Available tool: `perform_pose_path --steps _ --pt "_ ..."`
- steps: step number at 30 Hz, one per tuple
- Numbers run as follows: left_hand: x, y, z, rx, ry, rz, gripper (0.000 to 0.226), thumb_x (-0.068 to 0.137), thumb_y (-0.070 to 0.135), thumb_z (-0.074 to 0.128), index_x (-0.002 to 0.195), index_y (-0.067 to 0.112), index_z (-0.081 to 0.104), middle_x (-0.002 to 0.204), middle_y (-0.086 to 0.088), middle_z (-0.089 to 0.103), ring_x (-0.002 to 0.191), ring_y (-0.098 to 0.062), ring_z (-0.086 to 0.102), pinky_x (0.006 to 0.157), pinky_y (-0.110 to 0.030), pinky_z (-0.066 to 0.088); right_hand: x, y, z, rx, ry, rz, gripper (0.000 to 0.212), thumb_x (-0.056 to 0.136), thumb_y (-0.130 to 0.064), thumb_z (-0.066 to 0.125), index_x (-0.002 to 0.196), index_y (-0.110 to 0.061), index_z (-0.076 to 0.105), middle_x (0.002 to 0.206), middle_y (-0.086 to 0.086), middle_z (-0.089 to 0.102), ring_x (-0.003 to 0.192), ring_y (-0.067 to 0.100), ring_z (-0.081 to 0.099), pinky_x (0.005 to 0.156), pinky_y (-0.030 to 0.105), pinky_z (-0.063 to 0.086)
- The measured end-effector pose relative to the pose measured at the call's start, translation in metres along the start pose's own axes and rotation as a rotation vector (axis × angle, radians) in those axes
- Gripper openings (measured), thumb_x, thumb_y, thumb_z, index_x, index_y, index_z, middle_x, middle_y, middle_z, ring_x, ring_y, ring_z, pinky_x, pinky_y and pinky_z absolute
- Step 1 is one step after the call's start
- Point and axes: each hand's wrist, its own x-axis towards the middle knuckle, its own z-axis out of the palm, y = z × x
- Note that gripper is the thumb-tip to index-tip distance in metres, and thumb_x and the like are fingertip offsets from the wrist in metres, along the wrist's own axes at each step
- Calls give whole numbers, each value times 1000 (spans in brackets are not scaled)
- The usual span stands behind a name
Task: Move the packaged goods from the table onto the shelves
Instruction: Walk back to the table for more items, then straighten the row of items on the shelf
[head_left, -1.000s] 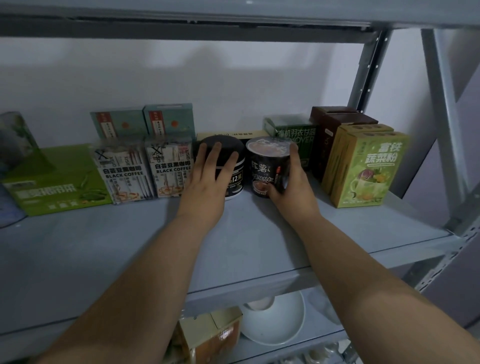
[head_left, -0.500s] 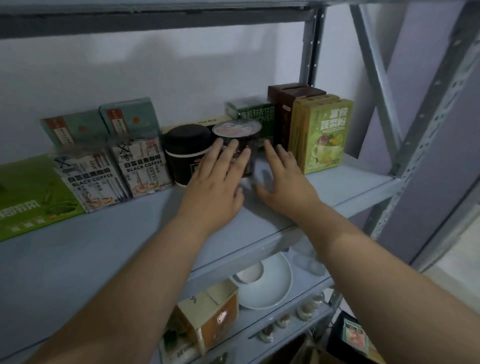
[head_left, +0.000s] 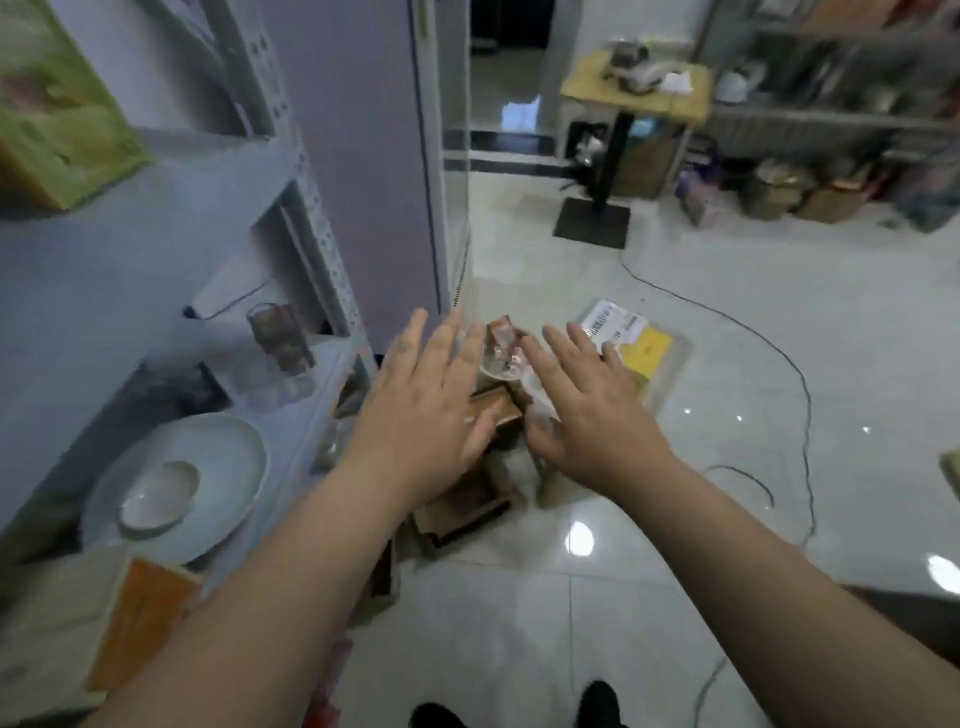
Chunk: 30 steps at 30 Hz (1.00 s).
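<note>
Both my hands hang in the air over the floor, fingers straight and spread, holding nothing. My left hand is just right of the grey metal shelf unit; my right hand is beside it. A green box stands on the upper shelf at the far left edge of the view. A small wooden table with blurred items on top stands across the room. The two cups I placed are out of view.
A white plate with a small bowl and a glass jar sit on the lower shelf. Open cardboard boxes lie on the floor under my hands, a yellow-white package beyond. A black cable crosses the tiles. My feet show below.
My hands have let go of the two cups and come off the shelf. My view has swung right and down, from the shelf to the room floor.
</note>
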Motion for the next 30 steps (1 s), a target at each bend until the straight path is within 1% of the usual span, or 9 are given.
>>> perform_pose_path --steps 3,6,8,11,13,18,22,25,30 --pt "16 75 34 -70 -108 181 81 93 56 36 157 8 27 159 -21 32 150 -44 22 119 -57 25 -81 46 -19 -52 27 214 68 84 -35 49 146 -7 48 150 19 48 140 44 42 108 66 35" --pt "23 161 56 -185 -165 336 78 90 55 39 154 9 34 153 -21 40 145 -46 29 115 -61 33 -167 85 -38 -85 33 397 67 86 -37 44 147 -10 45 149 17 49 140 42 42 109 66 35" --pt "24 223 69 -219 -194 449 77 90 54 40 153 11 30 151 -21 43 144 -46 33 113 -61 36 -226 107 -52 -97 42 520 64 87 -35 51 147 -11 46 145 15 52 140 41 42 109 67 36" --pt "17 316 79 -234 -264 605 76 92 53 42 154 12 29 154 -21 40 146 -45 30 115 -60 33 -313 135 -77 -121 77 680 63 85 -28 65 144 -11 49 139 14 55 138 39 45 107 65 38" --pt "8 378 82 -245 -315 694 75 94 51 43 156 12 29 156 -20 38 148 -44 27 118 -58 30 -370 150 -96 -155 109 773 61 84 -26 68 141 -9 52 135 14 58 134 39 49 105 63 40" --pt "-20 519 87 -224 -400 926 77 92 54 34 154 9 34 152 -20 43 144 -44 33 115 -57 35 -497 177 -145 -181 144 1040 65 81 -25 72 140 -9 53 135 14 58 134 37 48 105 65 41" --pt "-40 606 95 -258 -422 1066 77 91 54 35 154 10 35 151 -20 43 144 -44 33 115 -58 34 -571 190 -175 -212 125 1213 66 83 -27 70 143 -10 50 138 12 55 137 37 45 108 64 39" --pt "-48 658 102 -270 -440 1172 76 92 54 36 154 11 29 150 -19 43 144 -42 34 115 -57 34 -610 197 -189 -228 133 1311 65 83 -27 69 143 -11 50 139 14 55 138 37 44 109 62 38" --pt "-48 720 113 -349 -451 1301 74 91 53 39 150 8 40 145 -21 50 139 -45 41 111 -56 41 -653 213 -197 -280 200 1458 63 80 -24 73 139 -10 56 134 16 59 133 38 51 105 61 43"
